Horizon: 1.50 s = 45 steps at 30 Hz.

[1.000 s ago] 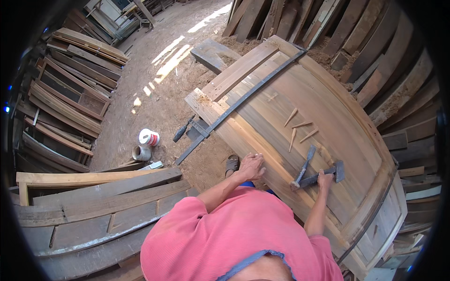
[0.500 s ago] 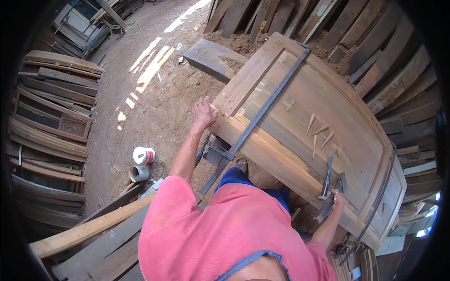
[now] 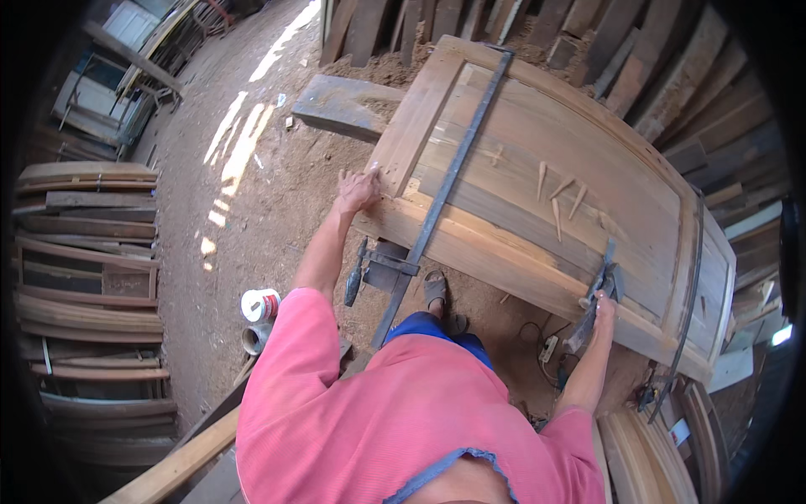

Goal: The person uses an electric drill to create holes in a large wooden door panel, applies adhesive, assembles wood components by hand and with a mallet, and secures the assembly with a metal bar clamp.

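Note:
A panelled wooden door [image 3: 520, 118] lies flat in front of me. My left hand [image 3: 359, 189] rests on its near left corner, fingers spread and empty. At the near right edge my right hand [image 3: 602, 311] is closed around a dark, worn wooden block [image 3: 581, 334]. Beside that block a narrow metal tool [image 3: 607, 254] lies on the door, its lower part hidden. Several pointed wooden pegs [image 3: 556, 218] lie on the middle panel. One long bar clamp [image 3: 457, 164] crosses the left part of the door, and another clamp bar [image 3: 693, 277] crosses the right.
A heavy timber beam [image 3: 344, 105] sticks out past the door's left side. On the dirt floor stand a white tub [image 3: 259, 304] and a metal can [image 3: 254, 338]. Stacked boards [image 3: 92, 277] line the left, with more planks [image 3: 621, 76] behind the door. A power strip [image 3: 547, 349] lies below its edge.
My view has shifted, so the door sits further left and higher. The wooden block has moved slightly along with my right hand, closer over the metal tool. My left hand stays at the corner.

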Each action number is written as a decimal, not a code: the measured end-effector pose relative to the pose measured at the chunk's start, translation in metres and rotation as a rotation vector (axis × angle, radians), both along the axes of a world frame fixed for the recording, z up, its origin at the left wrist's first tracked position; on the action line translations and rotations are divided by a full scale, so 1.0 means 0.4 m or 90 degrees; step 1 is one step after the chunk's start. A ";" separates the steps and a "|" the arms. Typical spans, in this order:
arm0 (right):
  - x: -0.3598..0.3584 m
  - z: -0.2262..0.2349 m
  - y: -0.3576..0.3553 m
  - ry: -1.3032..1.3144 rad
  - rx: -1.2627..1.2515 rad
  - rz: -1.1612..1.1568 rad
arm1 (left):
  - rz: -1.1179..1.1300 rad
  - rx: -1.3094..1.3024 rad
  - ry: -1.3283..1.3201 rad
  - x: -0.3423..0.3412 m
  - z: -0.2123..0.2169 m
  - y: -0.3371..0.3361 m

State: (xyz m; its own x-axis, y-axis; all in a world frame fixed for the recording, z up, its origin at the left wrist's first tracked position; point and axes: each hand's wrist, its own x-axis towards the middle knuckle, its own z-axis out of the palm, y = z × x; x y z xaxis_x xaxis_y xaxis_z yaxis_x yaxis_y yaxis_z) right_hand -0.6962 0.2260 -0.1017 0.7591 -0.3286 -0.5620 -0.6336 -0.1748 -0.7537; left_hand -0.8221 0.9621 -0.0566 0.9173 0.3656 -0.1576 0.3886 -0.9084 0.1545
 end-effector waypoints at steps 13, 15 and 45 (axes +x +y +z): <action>-0.250 0.210 0.304 -0.231 -0.257 0.104 | -0.115 0.057 0.046 -0.059 0.030 -0.023; -0.310 0.210 0.402 -0.184 -0.204 0.144 | -0.131 0.033 0.048 -0.069 0.032 -0.004; -0.439 0.109 0.900 0.180 -0.341 0.089 | -0.088 -0.703 0.179 0.015 -0.070 0.251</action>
State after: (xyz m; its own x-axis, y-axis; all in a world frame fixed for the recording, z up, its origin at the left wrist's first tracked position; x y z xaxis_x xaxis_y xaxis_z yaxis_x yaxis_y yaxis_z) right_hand -0.8717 0.5862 -0.0583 0.6615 -0.5284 -0.5322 -0.7394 -0.5778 -0.3454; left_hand -0.8162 1.0625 -0.0846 0.8206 -0.2007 -0.5352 0.4427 -0.3691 0.8172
